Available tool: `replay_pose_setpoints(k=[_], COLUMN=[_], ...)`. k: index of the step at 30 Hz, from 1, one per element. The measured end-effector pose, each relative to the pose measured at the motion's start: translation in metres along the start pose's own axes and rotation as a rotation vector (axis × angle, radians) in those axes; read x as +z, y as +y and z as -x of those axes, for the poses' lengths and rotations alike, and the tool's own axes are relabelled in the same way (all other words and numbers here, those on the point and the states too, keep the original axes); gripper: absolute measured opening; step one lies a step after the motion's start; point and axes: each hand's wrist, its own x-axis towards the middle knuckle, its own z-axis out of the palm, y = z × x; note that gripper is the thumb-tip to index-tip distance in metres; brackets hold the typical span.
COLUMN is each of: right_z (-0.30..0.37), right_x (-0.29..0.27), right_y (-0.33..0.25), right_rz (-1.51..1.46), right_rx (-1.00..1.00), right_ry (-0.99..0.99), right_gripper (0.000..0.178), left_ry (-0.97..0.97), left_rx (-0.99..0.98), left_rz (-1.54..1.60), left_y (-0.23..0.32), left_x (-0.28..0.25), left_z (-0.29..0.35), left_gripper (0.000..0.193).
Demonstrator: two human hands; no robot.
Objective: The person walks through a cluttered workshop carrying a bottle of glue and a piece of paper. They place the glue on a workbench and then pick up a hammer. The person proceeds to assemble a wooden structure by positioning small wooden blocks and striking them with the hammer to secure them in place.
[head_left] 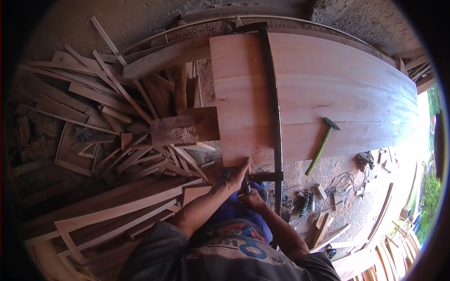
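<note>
We are pressing the fingers (244,165) of our left hand (234,177) flat and together against the near edge of the wooden panel (323,89), thumb tucked underneath as far as we can tell. Our right hand (253,200) is sitting just below, curled around something small and dark at the foot of the long metal clamp (276,117); we cannot tell whether those fingers are fully closed on it, since the knuckles are hiding the grip.

The clamp is running straight across the panel from the far edge to the near one, and its lower jaw is meeting the wood just beside our left fingertips. To be doing this well, we judge that we should be keeping the left hand steadying the board edge while the right is turning slowly, watching that the bar is staying square to the seams between the boards and not riding up.

A hammer (322,140) with a green handle is lying on the panel to the right, well apart from both hands. Loose wood offcuts (108,122) are piling on the floor to our left, and power tools (307,199) with cords are lying on the ground to the right
</note>
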Motion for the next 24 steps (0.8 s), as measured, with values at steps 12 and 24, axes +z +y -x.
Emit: replay_pose_setpoints(k=[12, 24], right_z=[0.068, 0.124], right_x=[-0.007, -0.051], right_y=[-0.002, -0.032], right_rz=[0.833, 0.427], right_rx=[-0.596, -0.679], right_ry=[0.345, 0.434], right_gripper=[0.059, 0.033], left_ry=[-0.251, -0.055], left_rx=[0.056, 0.233], left_rz=[-0.438, -0.765], left_y=[0.000, -0.047], left_x=[-0.024, -0.046], left_z=[0.046, 0.080], left_gripper=[0.045, 0.045])
